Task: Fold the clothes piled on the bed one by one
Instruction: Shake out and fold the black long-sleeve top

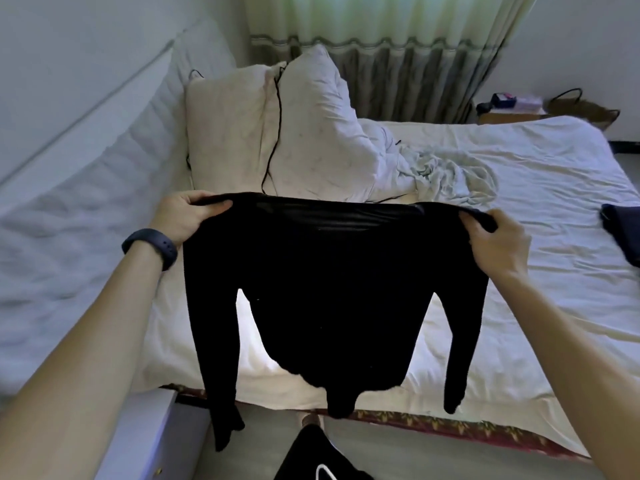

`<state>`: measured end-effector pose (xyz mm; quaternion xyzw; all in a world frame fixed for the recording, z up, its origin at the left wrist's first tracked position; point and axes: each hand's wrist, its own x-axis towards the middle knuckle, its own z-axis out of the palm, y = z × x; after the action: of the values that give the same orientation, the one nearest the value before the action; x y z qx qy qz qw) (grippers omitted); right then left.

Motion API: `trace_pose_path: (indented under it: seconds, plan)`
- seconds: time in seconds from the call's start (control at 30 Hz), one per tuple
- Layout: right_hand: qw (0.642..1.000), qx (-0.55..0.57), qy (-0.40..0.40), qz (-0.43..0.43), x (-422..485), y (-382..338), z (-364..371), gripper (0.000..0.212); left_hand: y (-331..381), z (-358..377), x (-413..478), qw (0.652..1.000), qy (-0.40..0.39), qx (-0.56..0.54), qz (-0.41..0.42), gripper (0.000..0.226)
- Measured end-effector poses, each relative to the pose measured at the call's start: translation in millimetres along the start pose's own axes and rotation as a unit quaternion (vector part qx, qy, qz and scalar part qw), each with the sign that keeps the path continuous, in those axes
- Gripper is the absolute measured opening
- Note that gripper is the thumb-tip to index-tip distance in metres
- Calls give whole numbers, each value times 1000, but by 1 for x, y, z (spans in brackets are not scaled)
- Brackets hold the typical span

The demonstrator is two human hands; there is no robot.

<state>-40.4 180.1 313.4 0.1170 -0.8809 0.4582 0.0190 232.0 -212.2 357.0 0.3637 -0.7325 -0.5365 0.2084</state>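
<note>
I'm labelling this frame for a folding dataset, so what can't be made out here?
Head view:
Middle of the bed: hidden behind the black top that the left hand and right hand hold up.
At the right, the dark garment: cut off by the frame edge; kind unclear.
Beyond the bed, small items: too small to identify.

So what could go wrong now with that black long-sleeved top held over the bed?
The black long-sleeved top hangs only from the left hand and right hand gripping its shoulders; a slip could drop it. One sleeve dangles past the edge of the white-sheeted bed and might brush the floor. Laid too far back, it could snag the thin black cable by the pillows.
</note>
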Motion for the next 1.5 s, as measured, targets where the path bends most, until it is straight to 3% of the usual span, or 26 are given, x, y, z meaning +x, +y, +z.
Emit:
trace_pose_path:
  seconds: [0.17,0.53,0.63,0.7,0.83,0.93,1.0,1.07,1.13,1.2,1.27,1.37,1.5]
  plan:
    - [996,-72,-52,19,60,22,81,26,-44,38,95,995,0,88,-37,9]
    - [957,-189,-143,168,160,161,300,29,-251,163,288,961,-98,222,-133,15]
    - [955,-201,-129,175,186,196,345,29,-304,189,328,953,-114,233,-157,8]
    - [959,-202,-111,167,203,213,371,27,-330,207,356,951,-100,245,-158,21]
    - [962,-203,-82,165,236,241,421,28,-362,243,408,958,-52,272,-79,30]
    - [963,-194,-33,183,249,260,452,29,-383,268,436,953,-15,293,-75,31]
    - [963,-191,-59,179,253,272,468,35,-398,284,445,938,-10,339,-75,31]
    - [945,-196,-197,170,247,281,476,62,-408,298,445,905,-78,408,-84,38]
    - [905,-268,-313,105,231,290,474,84,-411,308,436,872,-134,460,-96,54]
    - [897,-315,-309,26,203,295,465,84,-409,311,414,875,-99,472,-53,60]
    - [911,-306,-275,15,161,291,452,81,-404,306,373,882,-60,467,22,67]
    - [909,-318,-268,17,74,286,424,81,-407,291,275,895,-62,431,97,69]
    - [915,-292,-257,106,-53,291,376,80,-426,260,124,933,-27,356,38,63]
